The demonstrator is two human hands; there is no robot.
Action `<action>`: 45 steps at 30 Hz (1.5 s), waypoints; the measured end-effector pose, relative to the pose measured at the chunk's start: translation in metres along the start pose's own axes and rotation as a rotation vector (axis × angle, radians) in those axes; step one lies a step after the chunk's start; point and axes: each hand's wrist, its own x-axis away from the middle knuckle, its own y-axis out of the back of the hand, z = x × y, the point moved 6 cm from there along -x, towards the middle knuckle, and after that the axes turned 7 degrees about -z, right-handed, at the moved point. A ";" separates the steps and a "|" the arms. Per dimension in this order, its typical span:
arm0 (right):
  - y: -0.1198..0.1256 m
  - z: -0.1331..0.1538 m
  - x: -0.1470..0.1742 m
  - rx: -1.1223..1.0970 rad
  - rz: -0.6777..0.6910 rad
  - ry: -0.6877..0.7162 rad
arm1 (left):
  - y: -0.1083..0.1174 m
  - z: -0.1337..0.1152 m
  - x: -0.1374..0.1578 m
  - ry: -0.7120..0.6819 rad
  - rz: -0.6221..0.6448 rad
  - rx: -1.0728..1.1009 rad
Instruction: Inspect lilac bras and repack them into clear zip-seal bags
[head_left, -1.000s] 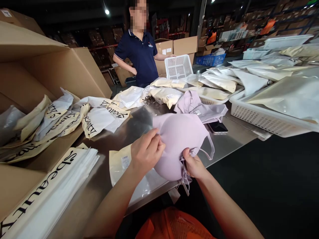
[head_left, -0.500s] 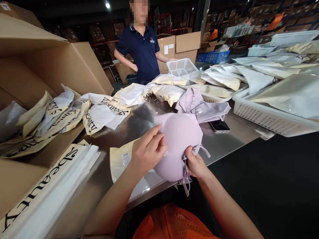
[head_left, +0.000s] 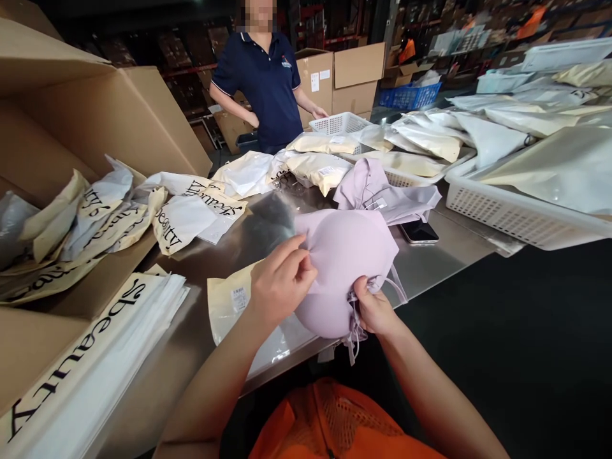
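A lilac bra (head_left: 342, 255) with moulded cups is held up over the table's front edge. My right hand (head_left: 375, 309) grips its lower right side, thumb on top, with thin straps dangling below. My left hand (head_left: 284, 277) is closed in a pinch at the bra's left edge, by the dip between the cups. Under my left forearm lies a flat cream-and-clear plastic bag (head_left: 222, 306) with a barcode label. Just beyond the bra, another lilac garment (head_left: 370, 191) with a small tag rests on the table beside a phone (head_left: 419, 231).
A metal table (head_left: 261, 223) spans the middle. An open cardboard box (head_left: 157, 118) at left holds printed bags; a stack of bags (head_left: 95, 357) lies in front. White baskets (head_left: 521, 213) with packed bags stand right. A person in navy (head_left: 261, 83) stands opposite, one hand at a basket.
The whole view has shifted slightly, so the table items sit a little higher. My hands keep their hold, and the bra has tilted slightly. The person opposite has lowered the white basket.
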 end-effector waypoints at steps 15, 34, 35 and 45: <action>-0.041 0.030 -0.098 0.346 0.643 -0.218 | -0.006 0.038 0.131 1.814 0.164 0.951; -0.082 -0.014 0.029 0.291 0.202 0.113 | 0.038 0.014 0.207 1.758 0.032 0.612; -0.082 -0.016 0.030 0.280 0.176 0.089 | 0.038 0.013 0.207 1.745 0.052 0.609; -0.079 -0.022 0.026 0.276 0.082 0.069 | 0.042 0.015 0.204 1.665 0.118 0.535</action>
